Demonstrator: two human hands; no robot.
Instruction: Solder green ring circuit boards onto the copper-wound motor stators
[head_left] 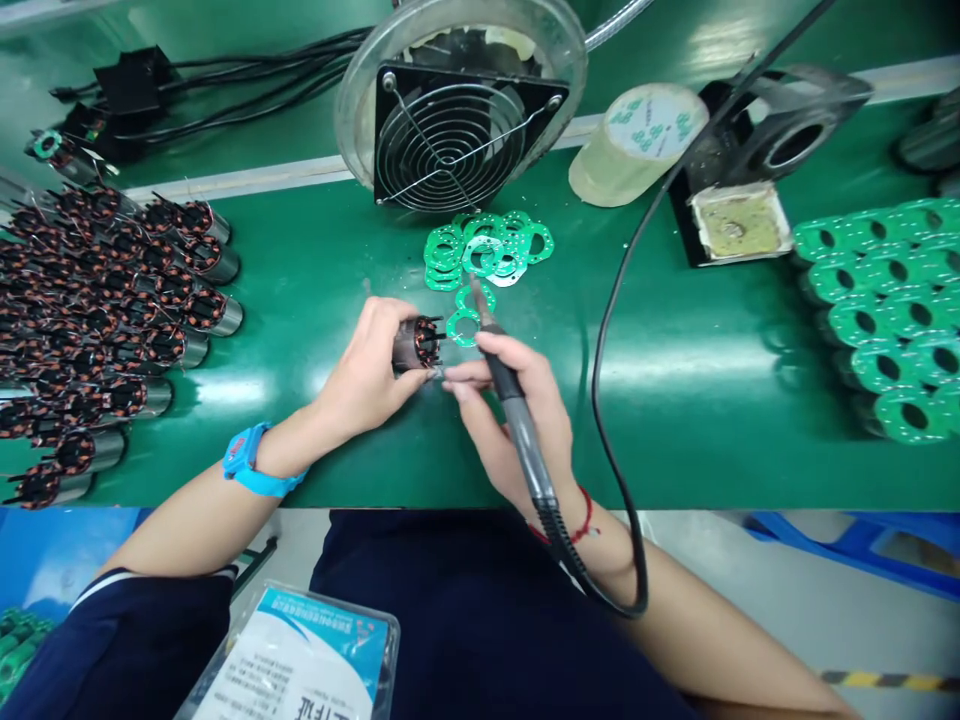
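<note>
My left hand is closed round a motor stator, a dark metal cylinder with copper windings, its wound end turned to the right. In my right hand lies a soldering iron, held like a pen with its tip pointing up and away from me. The thumb and a finger of that hand come close to the stator's lower edge; whether they pinch anything there I cannot make out. Just beyond the iron's tip, green ring-shaped circuit boards lie in a loose pile, with one ring board nearest the stator.
Many wound stators crowd the left side. Rows of board-topped stators stand at right. A fan faces me at the back, beside a tape roll and a soldering stand. The iron's cable loops across the bench.
</note>
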